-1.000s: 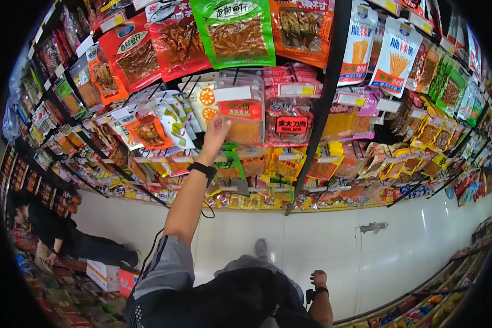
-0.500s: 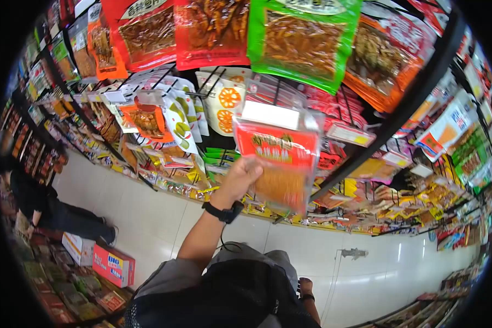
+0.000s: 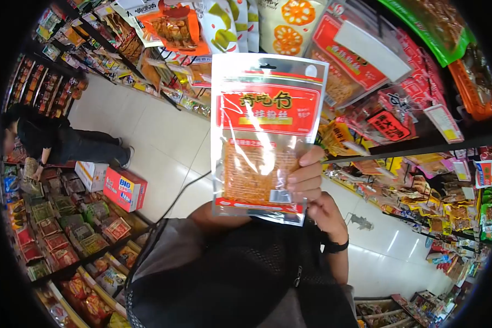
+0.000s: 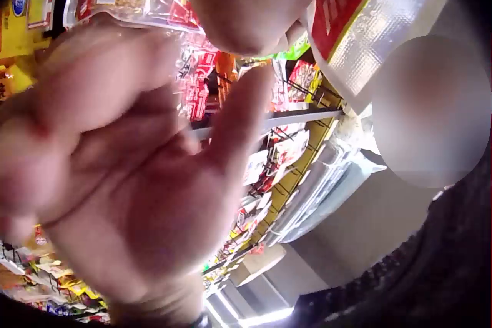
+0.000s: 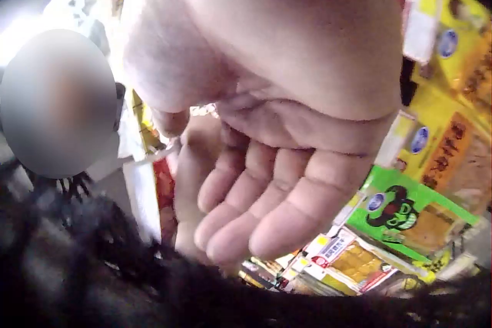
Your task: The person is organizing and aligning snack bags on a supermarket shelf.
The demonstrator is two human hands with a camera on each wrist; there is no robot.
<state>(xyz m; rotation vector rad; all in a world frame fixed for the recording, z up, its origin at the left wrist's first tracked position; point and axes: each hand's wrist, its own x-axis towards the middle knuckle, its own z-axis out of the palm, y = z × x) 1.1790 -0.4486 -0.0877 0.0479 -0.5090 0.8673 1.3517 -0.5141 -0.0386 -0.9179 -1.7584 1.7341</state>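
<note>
A clear-fronted packet [image 3: 257, 126] with a red label and orange-brown food inside is held upright, its printed front facing the head camera. My left hand [image 3: 306, 177] grips its lower right edge, fingers curled over the front; the rest of that hand is hidden behind it. In the left wrist view the left hand [image 4: 257, 1] is beside the packet's red and silver surface [image 4: 357, 16]. Just below the left fingers, my right hand [image 3: 331, 218] holds nothing. The right wrist view shows the right hand [image 5: 277, 143] with loosely bent fingers.
Hanging snack packets, including one with a similar red label [image 3: 347, 60], fill the racks above and right. A person in dark clothes [image 3: 49, 139] stands at left near a red box [image 3: 124, 188]. Low bins of packets [image 3: 85, 218] line the lower left.
The packet has left the rack and come close to the head camera in my left hand. My right hand has risen beside it. The view has swung to the left.
</note>
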